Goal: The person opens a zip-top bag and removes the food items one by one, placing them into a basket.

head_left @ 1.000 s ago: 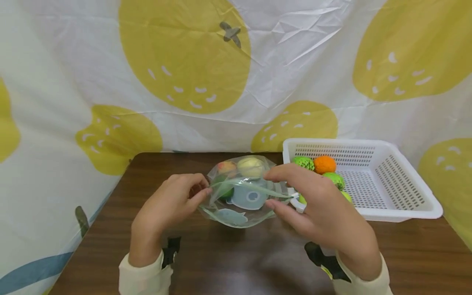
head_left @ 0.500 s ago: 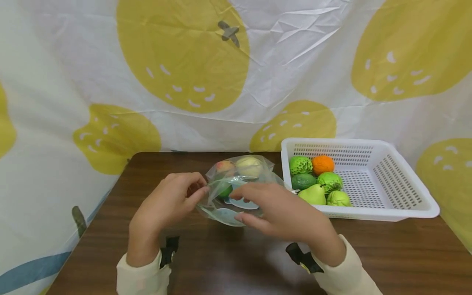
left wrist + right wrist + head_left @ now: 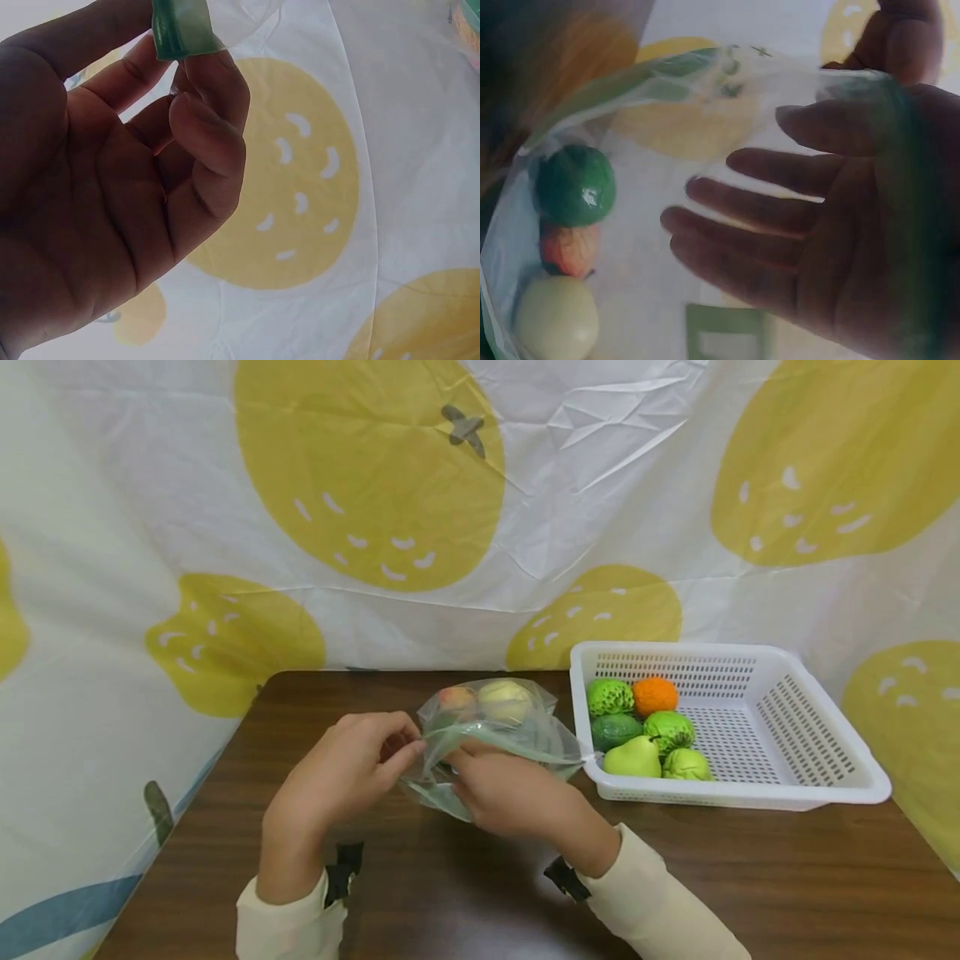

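Observation:
A clear zip-top bag [image 3: 540,742] with a green-edged mouth stands on the table, its mouth spread toward me. My left hand [image 3: 341,768] pinches the left end of that mouth; in the left wrist view the green zip edge [image 3: 184,31] is between thumb and fingers. Inside the bag reaches my right hand [image 3: 517,793], its fingers hidden in the head view. The right wrist view shows this hand [image 3: 810,225] with fingers extended, holding nothing. Deeper in the bag lie a round green fruit [image 3: 575,186], a reddish-orange fruit [image 3: 571,250] and a pale yellow fruit [image 3: 557,319].
Right of the bag, a white perforated basket [image 3: 840,789] holds a pear [image 3: 634,758], an orange fruit [image 3: 656,696], a dark green fruit [image 3: 615,730] and several bumpy green ones. Behind the brown wooden table [image 3: 300,702] hangs a white cloth [image 3: 420,627] with yellow fruit prints.
My right hand has let go of the bag mouth's right side, moved left and gone into the bag. The left hand keeps its pinch, nearly still.

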